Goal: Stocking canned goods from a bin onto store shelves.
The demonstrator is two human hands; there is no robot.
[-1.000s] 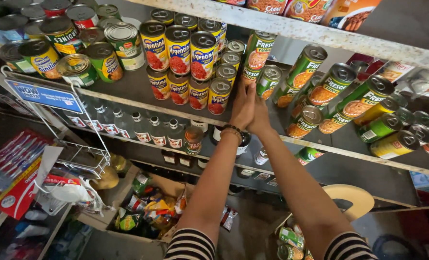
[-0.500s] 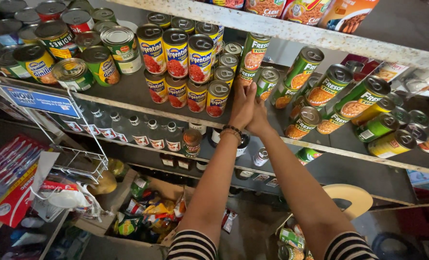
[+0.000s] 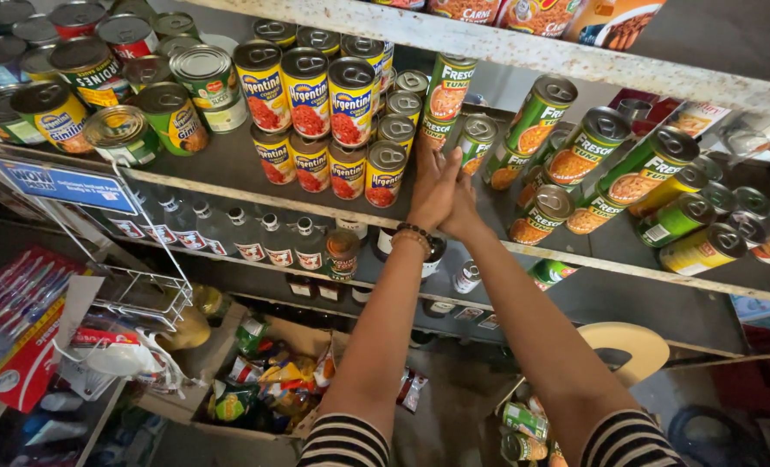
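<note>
Reaching both hands onto the shelf (image 3: 575, 259), I am pressing left hand (image 3: 431, 186) against right hand (image 3: 465, 203), flat, holding nothing. They are advancing slightly toward the green cans (image 3: 476, 143) since before.

Two stacked green cans (image 3: 444, 108) with red-orange picture labels stand upright on the shelf (image 3: 229, 169), one directly on top of the other. The stack sits just right of the block of yellow-and-red cans (image 3: 329, 121), with small silver-topped cans (image 3: 398, 130) between. Left hand (image 3: 431, 186) and right hand (image 3: 463, 203) are raised together, pressed side by side, fingers (image 3: 426, 156) extended upward at the lower green can; contact with it cannot be confirmed. A beaded bracelet (image 3: 415, 235) circles the left wrist.
</note>
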